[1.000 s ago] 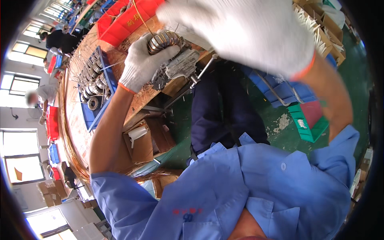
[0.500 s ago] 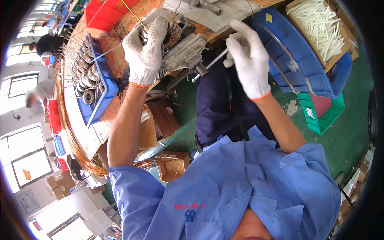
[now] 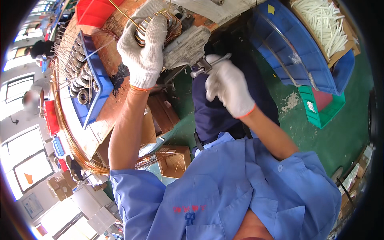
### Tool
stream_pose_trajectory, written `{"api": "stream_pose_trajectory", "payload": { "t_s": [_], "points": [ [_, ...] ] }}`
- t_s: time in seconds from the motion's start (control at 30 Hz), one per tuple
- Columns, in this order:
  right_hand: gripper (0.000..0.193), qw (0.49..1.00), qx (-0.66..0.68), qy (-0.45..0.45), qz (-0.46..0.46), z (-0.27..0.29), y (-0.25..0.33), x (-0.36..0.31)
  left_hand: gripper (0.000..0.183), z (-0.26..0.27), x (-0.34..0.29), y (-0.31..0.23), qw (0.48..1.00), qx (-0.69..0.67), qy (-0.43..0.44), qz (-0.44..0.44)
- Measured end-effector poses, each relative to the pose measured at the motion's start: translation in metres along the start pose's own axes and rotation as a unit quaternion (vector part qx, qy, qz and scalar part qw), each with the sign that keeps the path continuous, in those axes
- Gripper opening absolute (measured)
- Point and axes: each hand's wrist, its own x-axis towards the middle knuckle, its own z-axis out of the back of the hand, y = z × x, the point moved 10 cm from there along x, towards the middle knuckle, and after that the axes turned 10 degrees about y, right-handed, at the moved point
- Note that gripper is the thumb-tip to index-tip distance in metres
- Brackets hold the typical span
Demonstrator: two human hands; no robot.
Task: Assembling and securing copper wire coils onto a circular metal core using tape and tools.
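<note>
A green floor [image 3: 308,142] spreads below a worn brown wooden counter [image 3: 105,45], where a blue plastic tray [image 3: 105,86] at the left carries grey wire-wound metal rings [image 3: 83,76] with thin leads sticking out. Near the counter's front edge stands a grey metal vise [image 3: 186,48], and just beyond its body is a silvery ring wound with copper-coloured wire [image 3: 173,29]. The left hand [image 3: 142,52], in a white knitted glove with an orange cuff, has its grip clasped around this ring, thumb and fingers covering much of it. The ring spans roughly side to side, its visible arc bulging away from the body; the glove hides its hole, so I cannot tell exactly where its axis points. A stiff golden wire [image 3: 125,13] slants from it toward the upper left. The vise's straight steel handle bar [image 3: 221,59] lies aslant, lower left to upper right. The blurred, white-gloved right hand [image 3: 231,86] is at this bar, fingers curled; whether its grip closes on the steel I cannot tell.
</note>
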Motion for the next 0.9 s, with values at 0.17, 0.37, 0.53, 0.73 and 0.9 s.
{"api": "stream_pose_trajectory", "payload": {
  "t_s": [0.17,0.37,0.53,0.73,0.9],
  "points": [
    [0.020,0.854,-0.419,0.057,0.304,-0.099,0.115,-0.033,0.021,-0.001,-0.007,0.013,0.999,-0.020,-0.001,-0.035],
    [0.019,0.797,-0.467,-0.120,0.365,-0.043,0.136,-0.033,0.019,-0.001,-0.015,0.020,0.990,-0.122,-0.065,-0.036],
    [0.015,0.863,-0.386,-0.033,0.325,-0.057,0.136,-0.035,0.018,-0.005,-0.015,0.024,0.981,-0.186,-0.057,0.008],
    [0.030,0.599,-0.685,0.155,0.385,-0.160,0.104,-0.054,0.018,-0.005,-0.018,0.019,0.983,-0.167,-0.072,-0.013],
    [0.022,0.587,-0.651,-0.033,0.480,-0.110,0.150,-0.060,0.023,-0.004,-0.018,0.020,0.967,-0.220,-0.127,0.014]
  ]
}}
